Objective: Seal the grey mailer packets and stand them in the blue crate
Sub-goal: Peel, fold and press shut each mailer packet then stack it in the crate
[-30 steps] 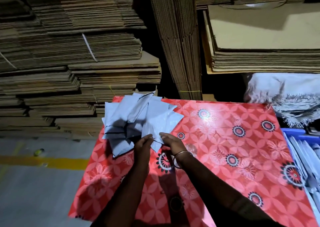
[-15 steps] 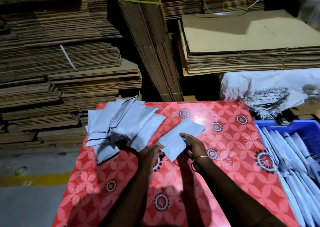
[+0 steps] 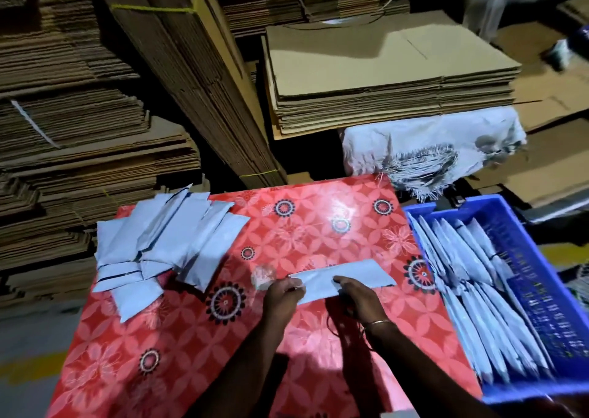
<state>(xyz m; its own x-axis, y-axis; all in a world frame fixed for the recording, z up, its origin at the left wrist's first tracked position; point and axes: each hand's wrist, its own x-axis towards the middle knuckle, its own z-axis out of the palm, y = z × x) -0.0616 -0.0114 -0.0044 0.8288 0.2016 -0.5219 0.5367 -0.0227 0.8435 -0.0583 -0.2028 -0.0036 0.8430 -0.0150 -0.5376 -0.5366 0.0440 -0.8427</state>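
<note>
Two bare hands hold a single grey mailer packet (image 3: pixel 344 279) just above a table (image 3: pixel 318 226) covered in red floral oilcloth. The left hand (image 3: pixel 282 296) pinches the packet's left end — its grip narrow, fingers curled at the corner — while the right hand (image 3: pixel 358 296), a thin bangle (image 3: pixel 377 323) at its wrist, grips the packet near the middle with fingers laid over its top face. The packet lies lengthwise, tilted slightly up to the right, its right end reaching toward the crate.

At the table's far left corner sits a loose pile of grey packets (image 3: pixel 165 239), fanned and overlapping, some with dark edge strips showing. At the right edge of the table stands the blue crate (image 3: pixel 541 277), its near half packed with grey packets standing on edge in rows (image 3: pixel 478 306); its right portion shows bare slotted floor.

Behind the table rise stacks of flattened corrugated cardboard (image 3: pixel 79 124), one bundle leaning and tied with yellow string (image 3: pixel 153 9). A frayed white woven sack (image 3: pixel 430 149) hangs beneath another cardboard stack (image 3: pixel 382 76).

No brand, label or readable writing can be made out on the packets, crate or cardboard — the frame is dim and slightly blurred.
</note>
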